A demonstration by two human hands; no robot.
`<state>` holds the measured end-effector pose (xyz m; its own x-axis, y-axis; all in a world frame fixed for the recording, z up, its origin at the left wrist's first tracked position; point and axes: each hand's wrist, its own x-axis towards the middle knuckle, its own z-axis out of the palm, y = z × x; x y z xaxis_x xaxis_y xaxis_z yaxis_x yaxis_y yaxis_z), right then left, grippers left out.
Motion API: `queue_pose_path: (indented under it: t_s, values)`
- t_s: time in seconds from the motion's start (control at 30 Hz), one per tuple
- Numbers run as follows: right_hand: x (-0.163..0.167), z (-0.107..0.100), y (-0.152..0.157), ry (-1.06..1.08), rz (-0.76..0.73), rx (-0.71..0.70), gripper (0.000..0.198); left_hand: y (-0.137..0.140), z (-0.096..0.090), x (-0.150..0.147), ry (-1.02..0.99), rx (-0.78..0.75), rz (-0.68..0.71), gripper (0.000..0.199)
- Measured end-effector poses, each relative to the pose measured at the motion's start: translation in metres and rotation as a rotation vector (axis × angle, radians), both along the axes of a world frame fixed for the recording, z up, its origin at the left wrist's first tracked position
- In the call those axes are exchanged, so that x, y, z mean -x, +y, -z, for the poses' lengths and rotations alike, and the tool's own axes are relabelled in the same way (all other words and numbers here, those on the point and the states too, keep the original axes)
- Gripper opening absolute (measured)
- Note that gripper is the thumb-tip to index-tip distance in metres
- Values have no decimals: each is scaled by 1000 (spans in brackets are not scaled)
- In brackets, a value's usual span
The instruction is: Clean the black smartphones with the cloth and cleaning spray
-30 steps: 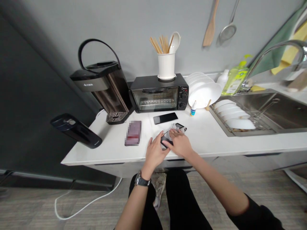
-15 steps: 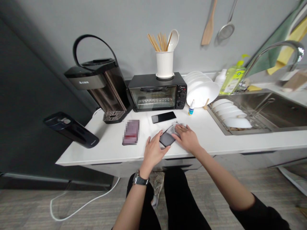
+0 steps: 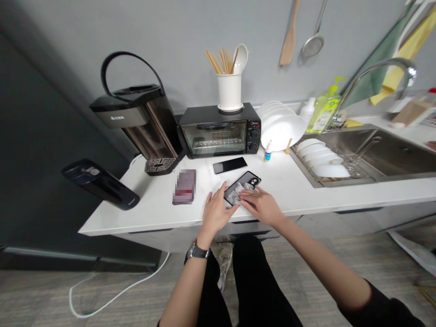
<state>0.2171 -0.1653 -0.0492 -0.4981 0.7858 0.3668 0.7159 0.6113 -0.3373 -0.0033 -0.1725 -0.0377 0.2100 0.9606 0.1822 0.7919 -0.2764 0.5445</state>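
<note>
A black-edged phone case [image 3: 245, 177] with camera openings at its far right end lies tilted on the white counter. My left hand [image 3: 215, 210] grips its near left edge between thumb and fingers. Under the fingers of my right hand [image 3: 263, 206] is a crumpled grey-white cloth [image 3: 234, 195], pressed on the lower part of the case; it hides that part. Behind the case rests a dark smartphone [image 3: 230, 165]. A small spray bottle [image 3: 267, 153] with a blue label stands to the phone's right.
A blurred purple packet [image 3: 184, 187] lies left of my hands. A toaster oven [image 3: 218, 136], white plates [image 3: 282, 129] and a drinks dispenser [image 3: 146, 122] stand at the back. Far left is a dark flask [image 3: 102, 184]; at right, bowls [image 3: 320, 159] sit in the sink [image 3: 402, 156].
My right hand has slid the cloth down and left over the phone case, uncovering its camera end. My left hand keeps hold of the edge. The view has shifted slightly.
</note>
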Motion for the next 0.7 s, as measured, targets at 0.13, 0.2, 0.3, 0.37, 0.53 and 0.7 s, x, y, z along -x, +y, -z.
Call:
queue_pose_path:
  t_s: [0.13,0.2,0.3,0.37,0.53,0.7]
  values:
    - [-8,1,28,-107,222,-78,49,1,-1,1,-36,14,5,87]
    - [3,0,36,-129,274,-83,52,1,-1,3,-39,29,19,86]
    - [32,-2,33,-132,287,-86,58,1,-1,6,-40,38,42,86]
    - [50,-4,19,-104,239,-83,57,0,0,7,-30,36,44,85]
    - [58,-1,-19,34,-6,-25,47,-5,2,6,34,18,34,85]
    - [24,2,-16,59,54,-5,40,-6,-1,0,14,-9,-1,80]
